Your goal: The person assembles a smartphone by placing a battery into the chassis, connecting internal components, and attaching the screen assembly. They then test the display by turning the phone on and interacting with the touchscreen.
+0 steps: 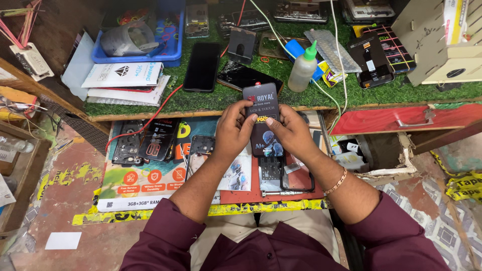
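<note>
The front edge of the green-matted counter [211,103] runs left to right just behind the hands; below and in front of it a lower shelf [150,195] with a yellow-taped front edge juts toward the person, its top papered with printed posters and crowded with dismantled phone frames [143,143]; the only open room lies in the narrow band above that shelf, between the counter edge and the person's lap — everything else is packed.

Both hands meet over this band; between them stands a dark, flat phone-screen package [264,118], upright and tilted slightly, its top rising just past the counter edge. The left hand [235,128] is curled about the package's left side, thumb laid across the front, fingers behind; the right hand [291,128] is likewise closed on the right side, thumb pressing the front face near the middle — both gripping, neither spread.

On the counter just behind the package lie a black phone [202,66] face up and a cracked dark panel [246,76]; a small squeeze bottle with a green cap [304,69] stands near to the right; a blue tray [145,37] sits well back on the left; a red drawer [401,119] hangs open at the right, under the counter edge.
</note>
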